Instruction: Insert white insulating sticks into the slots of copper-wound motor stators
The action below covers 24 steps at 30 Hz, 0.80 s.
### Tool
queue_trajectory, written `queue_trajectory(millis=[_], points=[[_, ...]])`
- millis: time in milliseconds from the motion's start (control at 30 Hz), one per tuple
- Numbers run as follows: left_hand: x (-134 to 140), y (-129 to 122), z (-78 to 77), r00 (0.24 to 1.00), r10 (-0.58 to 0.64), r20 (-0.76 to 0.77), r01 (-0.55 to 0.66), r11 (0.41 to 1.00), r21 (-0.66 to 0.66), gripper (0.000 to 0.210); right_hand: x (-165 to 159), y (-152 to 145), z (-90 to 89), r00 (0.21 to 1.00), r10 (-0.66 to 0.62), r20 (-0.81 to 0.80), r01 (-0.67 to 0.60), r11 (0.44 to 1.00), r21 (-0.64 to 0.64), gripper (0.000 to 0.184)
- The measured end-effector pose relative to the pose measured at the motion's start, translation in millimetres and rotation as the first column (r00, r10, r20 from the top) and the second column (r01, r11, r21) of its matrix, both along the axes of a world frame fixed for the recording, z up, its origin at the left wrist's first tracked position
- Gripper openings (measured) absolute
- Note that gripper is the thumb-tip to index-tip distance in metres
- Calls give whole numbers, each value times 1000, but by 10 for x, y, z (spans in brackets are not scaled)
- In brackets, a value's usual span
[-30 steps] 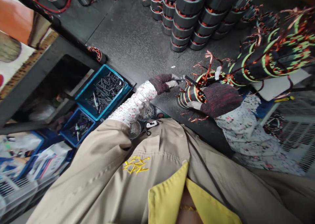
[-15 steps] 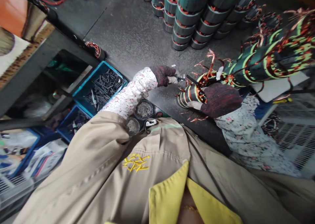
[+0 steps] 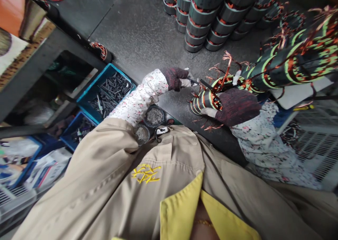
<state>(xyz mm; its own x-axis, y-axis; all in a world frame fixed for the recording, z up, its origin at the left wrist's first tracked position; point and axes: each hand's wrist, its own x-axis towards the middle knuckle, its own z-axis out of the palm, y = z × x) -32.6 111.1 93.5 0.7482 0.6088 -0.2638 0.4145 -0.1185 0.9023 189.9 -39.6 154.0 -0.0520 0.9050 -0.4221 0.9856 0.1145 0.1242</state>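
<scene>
My right hand [image 3: 236, 107], in a dark maroon knit glove with pale fingertips, is closed around the near end of a wound stator [image 3: 202, 102] with green-yellow bands and orange-copper windings. A black strip [image 3: 207, 85] sticks out past the top of this stator, toward my left hand. My left hand [image 3: 176, 79], gloved alike, pinches a thin dark piece [image 3: 194, 82] just left of that strip. Whether the two touch is too small to tell. Copper lead wires [image 3: 227, 58] stand up behind the stator, and a white tag [image 3: 237, 77] hangs among them.
More banded stators [image 3: 287, 65] lie in a row at right. Stacked grey stators [image 3: 195, 29] stand on the floor ahead. At left are a blue bin [image 3: 81, 104] of black pieces and a smaller blue bin [image 3: 67, 134]. Two round tubs [image 3: 155, 116] of grey bits sit near my waist.
The view has shifted slightly. My left fingers have tilted a little around the thin dark piece. My right hand keeps its hold on the stator.
</scene>
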Motion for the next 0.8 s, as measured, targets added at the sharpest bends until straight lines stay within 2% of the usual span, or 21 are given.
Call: queue_trajectory(millis=[100, 233, 400, 500, 633, 800], points=[[0, 3, -2, 1000, -22, 0, 22, 1000, -11, 20, -21, 12, 29, 998, 12, 61, -12, 1000, 2, 70], [-7, -32, 171, 994, -28, -102, 31, 999, 34, 24, -47, 23, 44, 997, 16, 77, -14, 1000, -17, 67], [2, -51, 297, 985, -77, -156, 76, 997, -18, 23, -71, 12, 74, 994, 8, 112, -6, 1000, -20, 65], [15, -31, 289, 978, -87, -190, 85, 996, -20, 20, -74, -1, 93, 994, 19, 111, -18, 1000, -4, 66], [48, 14, 242, 965, -130, -227, 143, 989, 41, 27, -75, 8, 107, 996, 29, 88, -28, 1000, -7, 71], [212, 27, 19, 962, -191, -193, 232, 949, 215, 32, -81, 25, 118, 999, 6, 53, -3, 999, -52, 69]])
